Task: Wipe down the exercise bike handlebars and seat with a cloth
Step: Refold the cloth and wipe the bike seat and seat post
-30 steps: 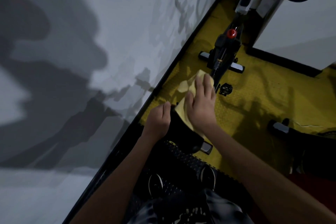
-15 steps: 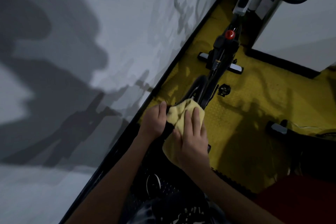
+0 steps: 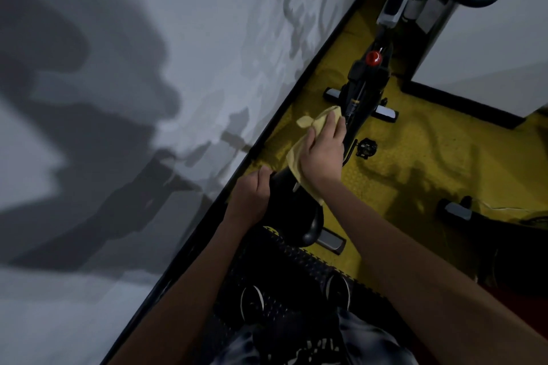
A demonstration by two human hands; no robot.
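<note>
Cloth (image 3: 307, 125), yellow, lies over the front of the black seat (image 3: 292, 210) under the right grip (image 3: 321, 157), fingers straight, pressing; left grip (image 3: 252, 195) curls round the seat's side.

Gym room: exercise bike (image 3: 366, 89), yellow rubber floor (image 3: 430, 157), second bike (image 3: 462, 210) nearby.

The yellow textured floor (image 3: 415, 163) carries the exercise bike (image 3: 363, 89), and a black studded mat (image 3: 296, 264) lies under the person's shoes (image 3: 252, 302).

You are looking at one yellow cloth (image 3: 296, 154), one red knob (image 3: 373, 58), two shoes (image 3: 252, 302) and two hands: left hand (image 3: 252, 195), right hand (image 3: 323, 157).
</note>
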